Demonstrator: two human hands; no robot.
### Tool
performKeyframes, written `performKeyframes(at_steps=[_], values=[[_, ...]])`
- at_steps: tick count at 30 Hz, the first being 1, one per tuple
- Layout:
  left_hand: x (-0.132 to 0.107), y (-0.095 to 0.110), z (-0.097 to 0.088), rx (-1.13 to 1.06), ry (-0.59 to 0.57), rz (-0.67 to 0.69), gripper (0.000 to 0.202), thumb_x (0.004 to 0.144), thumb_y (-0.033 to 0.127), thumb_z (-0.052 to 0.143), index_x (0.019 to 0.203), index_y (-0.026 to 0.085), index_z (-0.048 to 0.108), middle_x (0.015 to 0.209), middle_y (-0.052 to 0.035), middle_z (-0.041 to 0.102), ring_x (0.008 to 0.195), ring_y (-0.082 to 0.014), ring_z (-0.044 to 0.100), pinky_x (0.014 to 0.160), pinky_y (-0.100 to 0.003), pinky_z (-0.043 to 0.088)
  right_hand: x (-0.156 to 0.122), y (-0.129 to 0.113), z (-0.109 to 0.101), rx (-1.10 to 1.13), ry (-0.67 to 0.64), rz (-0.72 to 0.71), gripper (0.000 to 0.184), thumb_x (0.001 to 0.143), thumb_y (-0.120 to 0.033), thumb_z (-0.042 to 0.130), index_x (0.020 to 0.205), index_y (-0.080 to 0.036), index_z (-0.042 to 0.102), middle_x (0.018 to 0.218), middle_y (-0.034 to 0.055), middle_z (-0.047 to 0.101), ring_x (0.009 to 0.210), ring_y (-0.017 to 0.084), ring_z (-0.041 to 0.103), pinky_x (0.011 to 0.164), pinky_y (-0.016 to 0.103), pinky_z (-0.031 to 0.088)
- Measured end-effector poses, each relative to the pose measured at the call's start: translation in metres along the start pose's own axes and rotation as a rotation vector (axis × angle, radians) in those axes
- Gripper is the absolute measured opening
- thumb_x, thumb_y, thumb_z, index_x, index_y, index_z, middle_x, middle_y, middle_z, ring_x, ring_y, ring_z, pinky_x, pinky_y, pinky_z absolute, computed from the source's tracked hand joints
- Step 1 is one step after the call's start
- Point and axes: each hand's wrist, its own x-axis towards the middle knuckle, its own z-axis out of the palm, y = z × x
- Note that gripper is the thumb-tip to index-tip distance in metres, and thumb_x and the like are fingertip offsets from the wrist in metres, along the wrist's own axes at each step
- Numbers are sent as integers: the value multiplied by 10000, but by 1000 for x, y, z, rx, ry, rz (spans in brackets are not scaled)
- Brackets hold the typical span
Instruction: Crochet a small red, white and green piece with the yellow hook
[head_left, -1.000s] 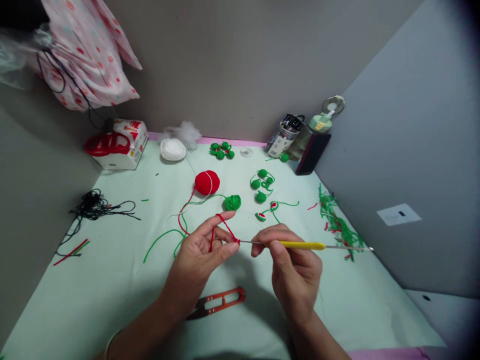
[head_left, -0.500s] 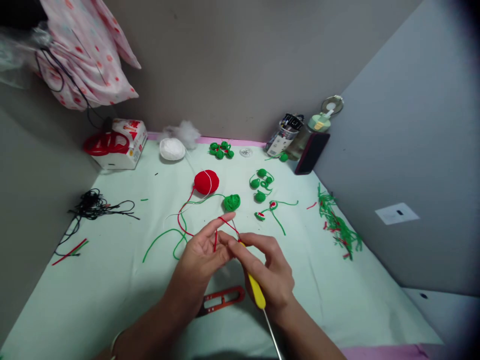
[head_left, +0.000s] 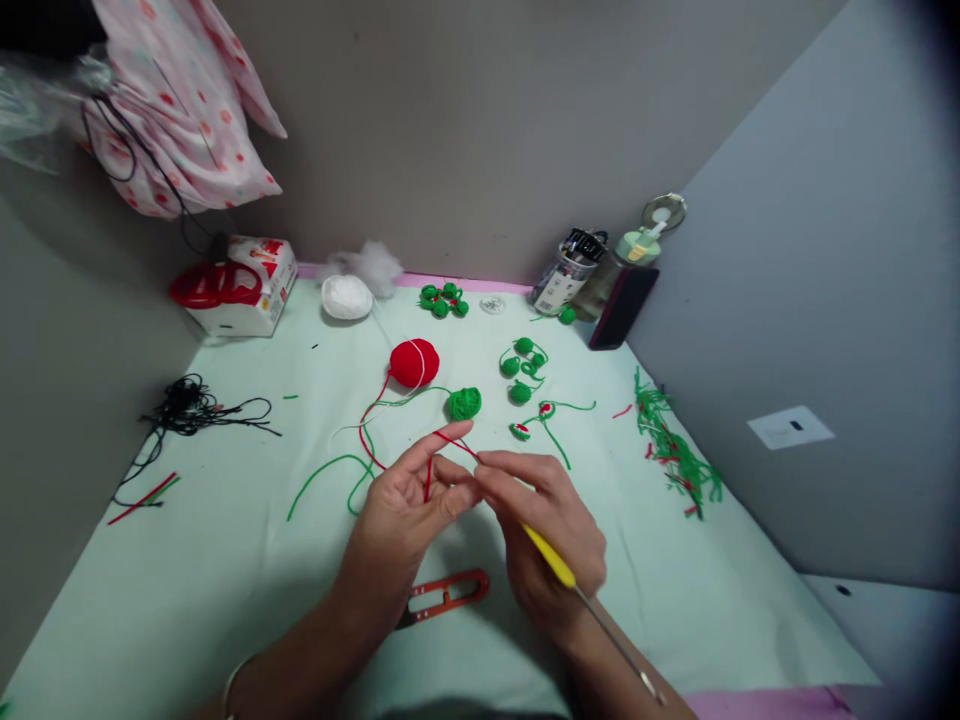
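Observation:
Red yarn (head_left: pixel 429 478) runs over the raised index finger of my left hand (head_left: pixel 420 490), whose thumb and other fingers pinch close to the hook's tip. My right hand (head_left: pixel 547 525) is closed around the yellow handle of a crochet hook (head_left: pixel 553 556); its metal rear end points down to the right along the forearm. The small work between the fingertips is hidden. Just beyond the hands lie a green yarn ball (head_left: pixel 464 403) and a red yarn ball (head_left: pixel 415 363). Orange thread snips (head_left: pixel 450 595) lie on the cloth below the hands.
Small green crocheted balls (head_left: pixel 520 392) and two red-green pieces (head_left: pixel 547 410) lie ahead. A white yarn ball (head_left: pixel 346 297), pen holder (head_left: pixel 564 275), bottle and phone (head_left: pixel 624 308) stand at the back. Yarn scraps (head_left: pixel 679 455) lie right, black cord (head_left: pixel 184 405) left, beside a box (head_left: pixel 259 290).
My right hand has turned and shifted slightly right, swinging the hook's rear end outward to the right. The left hand stays almost in place with the red yarn over its finger.

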Motion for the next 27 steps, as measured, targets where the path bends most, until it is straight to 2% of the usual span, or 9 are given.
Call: performKeyframes(at_steps=[2, 6, 9, 11, 14, 16, 19, 23, 27], values=[[1, 2, -1, 10, -7, -17, 563, 783, 279, 904, 1309, 203, 718, 748, 21, 696, 733, -131, 592, 772, -278, 449, -2, 0, 0, 48, 34, 17, 399, 952, -44, 650, 1199, -326, 787, 1107, 82, 801, 974, 231, 743, 788, 391, 622], [3, 7, -4, 24, -52, -75, 536, 824, 280, 863, 1335, 208, 717, 804, 17, 667, 564, -63, 384, 554, -244, 291, 5, 7, -3, 400, 57, 343, 150, 999, -226, 662, 1020, -252, 808, 932, 63, 801, 779, 190, 733, 698, 341, 623], [2, 8, -4, 31, -77, -96, 512, 850, 280, 837, 1343, 214, 714, 862, -5, 683, 550, -52, 335, 521, -245, 236, 10, 10, -5, 508, 49, 476, 181, 1018, -320, 636, 989, -223, 785, 899, 56, 779, 680, 167, 712, 669, 337, 620], [1, 5, -4, 37, -54, -62, 506, 857, 268, 835, 1347, 238, 710, 837, 12, 667, 586, -61, 392, 557, -234, 295, 9, 9, -6, 369, 40, 377, 178, 1029, -256, 605, 1016, -244, 782, 909, 52, 778, 739, 181, 725, 702, 349, 618], [0, -1, -4, 26, -21, 15, 577, 838, 238, 856, 1387, 272, 679, 778, 36, 643, 717, -100, 523, 723, -244, 417, 3, 4, -5, -44, 4, 48, 263, 967, -121, 657, 1125, -284, 791, 1029, 88, 800, 918, 235, 740, 786, 399, 608], [0, -4, -4, 11, -35, 12, 613, 831, 236, 862, 1409, 275, 661, 772, 39, 644, 730, -105, 532, 737, -247, 422, 0, 2, -4, -155, 9, -69, 351, 933, -71, 686, 1188, -291, 785, 1117, 110, 800, 983, 252, 739, 807, 411, 603], [1, -1, -3, 0, -71, -72, 510, 853, 253, 840, 1346, 254, 707, 775, 42, 631, 587, -56, 405, 588, -224, 324, 1, 4, -4, 74, 43, 85, 317, 972, -82, 648, 1148, -300, 795, 1078, 79, 811, 966, 222, 742, 803, 378, 605], [2, 7, -2, -40, -76, -126, 370, 861, 250, 816, 1229, 238, 778, 798, 35, 619, 511, -20, 256, 540, -226, 248, 8, 10, -8, 471, 37, 394, 173, 1021, -243, 632, 1001, -266, 802, 917, 36, 796, 727, 162, 717, 689, 311, 603], [1, 9, -4, -56, -51, -91, 319, 851, 245, 823, 1169, 233, 809, 805, 33, 599, 517, -17, 250, 536, -220, 240, 8, 7, -11, 415, 4, 361, 231, 1065, -232, 534, 1025, -238, 761, 925, 42, 785, 714, 152, 721, 693, 306, 612]])
